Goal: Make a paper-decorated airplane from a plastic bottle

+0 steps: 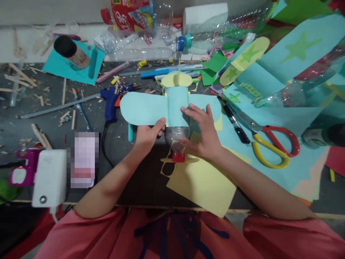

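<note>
The left hand point(148, 136) was closed on the near edge of the left wing point(144, 108), thumb on top, just beside the body of the bottle plane point(178, 107). The right hand point(202, 126) was spread over the opposite side, digits apart; whether its fingertips bore on the body could not be told. The bottle plane was between both hands, its red cap point(179, 157) nearest the person.

Handling, as judged: the assembly was light; bare plastic was likely slippery, the paper wings easily creased, the yellow tailpiece point(171, 80) beyond the hands fragile. The paper-wrapped body was the preferred holding point.

A yellow sheet point(205, 180) lay below the right wrist, a glue gun point(110, 104) beyond the left hand, scissors point(281, 136) to the right hand's outer side
</note>
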A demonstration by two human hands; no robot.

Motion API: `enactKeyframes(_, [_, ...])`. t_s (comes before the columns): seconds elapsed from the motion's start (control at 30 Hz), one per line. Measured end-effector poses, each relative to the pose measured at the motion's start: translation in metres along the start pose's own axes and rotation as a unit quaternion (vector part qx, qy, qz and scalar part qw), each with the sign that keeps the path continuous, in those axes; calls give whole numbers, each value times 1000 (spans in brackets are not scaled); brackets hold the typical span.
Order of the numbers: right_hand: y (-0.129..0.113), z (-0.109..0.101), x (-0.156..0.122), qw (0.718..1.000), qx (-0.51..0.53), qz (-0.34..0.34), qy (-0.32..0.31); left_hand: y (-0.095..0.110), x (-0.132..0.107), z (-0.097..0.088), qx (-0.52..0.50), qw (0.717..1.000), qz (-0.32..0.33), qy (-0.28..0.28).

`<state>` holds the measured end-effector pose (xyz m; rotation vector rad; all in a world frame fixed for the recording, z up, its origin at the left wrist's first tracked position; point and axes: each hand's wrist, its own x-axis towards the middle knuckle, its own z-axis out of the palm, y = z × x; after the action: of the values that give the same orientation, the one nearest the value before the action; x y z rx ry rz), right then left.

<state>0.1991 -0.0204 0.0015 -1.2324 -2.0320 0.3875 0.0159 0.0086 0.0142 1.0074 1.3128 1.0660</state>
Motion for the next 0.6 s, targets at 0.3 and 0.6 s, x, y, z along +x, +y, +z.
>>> enactKeyframes(0.3, [-2,0,-1,1000,0,-5,4,1,0,1,25,1000,-6,6])
enactKeyframes(0.6, [-1,0,-2,1000,-7,0,-11,-8,7,1,-36,999,-30,-1])
